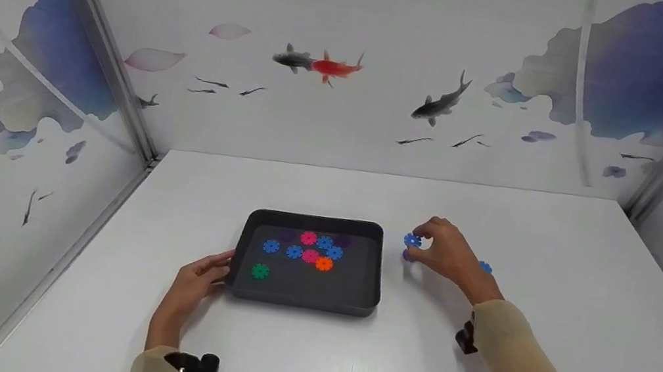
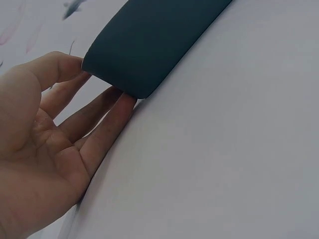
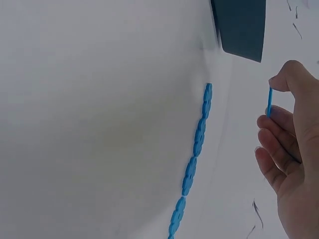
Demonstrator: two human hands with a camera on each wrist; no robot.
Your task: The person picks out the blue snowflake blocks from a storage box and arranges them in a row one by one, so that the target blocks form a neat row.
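Observation:
A dark tray [image 1: 304,302] lies on the table, with flat, notched snowflake discs inside: several blue ones [image 1: 271,246], two pink [image 1: 308,237], two dark purple, one orange [image 1: 324,263] and one green [image 1: 260,271]. At its left side my left hand [image 1: 195,284] holds the tray's edge, thumb at the rim and fingers lower down, as the left wrist view shows. Right of the tray, my right hand [image 1: 447,254] pinches a blue snowflake disc [image 3: 269,102] between thumb and fingertips, above the table. Below it, a row of blue discs [image 3: 199,137] lies partly hidden from the head view.
The white table [image 1: 316,363] is bounded by printed panels [image 1: 374,126] at the back and sides, with metal posts [image 1: 108,44] at the corners. A black wrist camera [image 1: 467,338] sits on each sleeve.

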